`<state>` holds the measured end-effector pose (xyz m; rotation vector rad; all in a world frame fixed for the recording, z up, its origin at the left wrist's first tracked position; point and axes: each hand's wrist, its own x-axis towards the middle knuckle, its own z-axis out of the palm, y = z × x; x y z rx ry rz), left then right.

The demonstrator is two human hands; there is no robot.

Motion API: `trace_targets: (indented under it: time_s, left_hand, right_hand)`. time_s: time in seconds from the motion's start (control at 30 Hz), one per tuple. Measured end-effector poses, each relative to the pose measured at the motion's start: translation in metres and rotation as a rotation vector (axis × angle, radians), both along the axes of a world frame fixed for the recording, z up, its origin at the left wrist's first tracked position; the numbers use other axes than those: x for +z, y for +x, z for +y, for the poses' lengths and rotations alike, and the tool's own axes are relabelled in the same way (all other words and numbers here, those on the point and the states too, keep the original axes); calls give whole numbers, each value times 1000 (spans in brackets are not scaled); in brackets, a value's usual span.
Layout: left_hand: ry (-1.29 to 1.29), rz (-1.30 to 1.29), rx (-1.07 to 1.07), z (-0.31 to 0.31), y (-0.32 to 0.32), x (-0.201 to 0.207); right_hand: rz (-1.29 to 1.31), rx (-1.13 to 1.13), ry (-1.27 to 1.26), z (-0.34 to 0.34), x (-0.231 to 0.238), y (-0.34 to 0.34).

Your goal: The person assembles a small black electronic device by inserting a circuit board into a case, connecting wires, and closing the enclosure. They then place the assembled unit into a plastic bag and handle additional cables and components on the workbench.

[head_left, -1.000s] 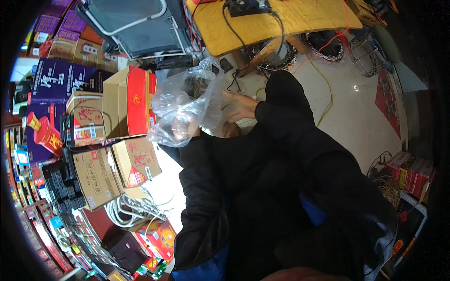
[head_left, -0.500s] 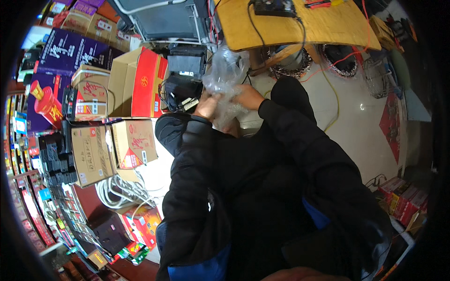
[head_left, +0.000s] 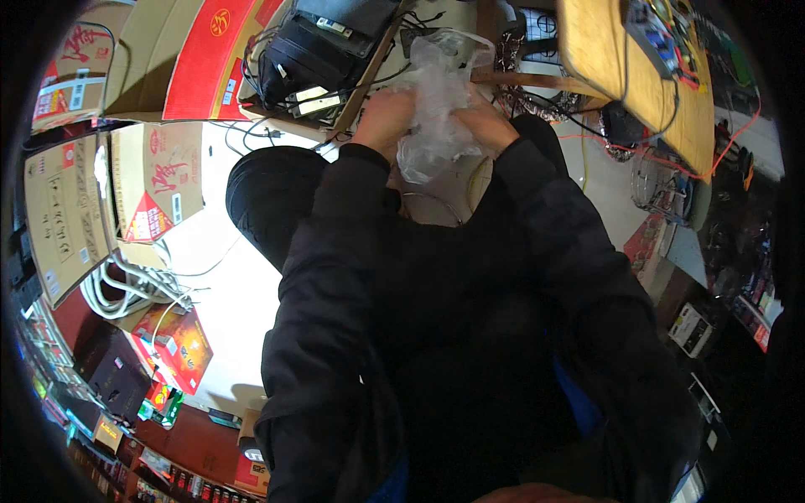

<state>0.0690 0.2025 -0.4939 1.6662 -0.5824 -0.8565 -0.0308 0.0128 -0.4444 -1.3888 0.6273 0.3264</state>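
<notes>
A crumpled clear plastic bag (head_left: 440, 109) hangs between my hands, above the floor and just beyond my lap. My left hand (head_left: 386, 120) is closed on the bag's left side. From the right, my right hand (head_left: 488, 121) grips the other side. The bag's film and the backs of my hands hide most of the fingertips. Whether anything lies inside the bag, I cannot tell.
Left of the bag, black devices (head_left: 327, 50) with cables sit in a carton beside an open red box (head_left: 210, 59). More cartons (head_left: 159, 180) and a coiled white cable (head_left: 126, 285) stand left. A wooden table (head_left: 620, 75) juts in at the upper right.
My view has swung, so boxes and table sit elsewhere in the picture. My hands have moved a little apart, with the plastic bag still held between them.
</notes>
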Motion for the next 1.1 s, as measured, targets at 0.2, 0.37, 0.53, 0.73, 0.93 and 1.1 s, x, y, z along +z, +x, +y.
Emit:
trace_targets:
  time_s: [0.2, 0.37, 0.53, 0.73, 0.93, 1.1]
  left_hand:
    - [259, -211, -85, -42, 15, 24]
    - [9, 362, 544, -54, 24, 40]
    - [14, 343, 451, -50, 21, 62]
    - [-105, 463, 502, -50, 35, 89]
    - [-361, 490, 866, -19, 57, 118]
    - [-938, 549, 1157, 43, 84, 144]
  right_hand:
    - [-81, -48, 85, -19, -37, 18]
    - [-7, -401, -121, -62, -95, 53]
    - [-88, -977, -218, -186, -123, 102]
    - [354, -378, -1107, -232, -98, 68]
    - [-73, -1002, -563, -201, -169, 78]
    - [-110, -398, -981, -193, -153, 98]
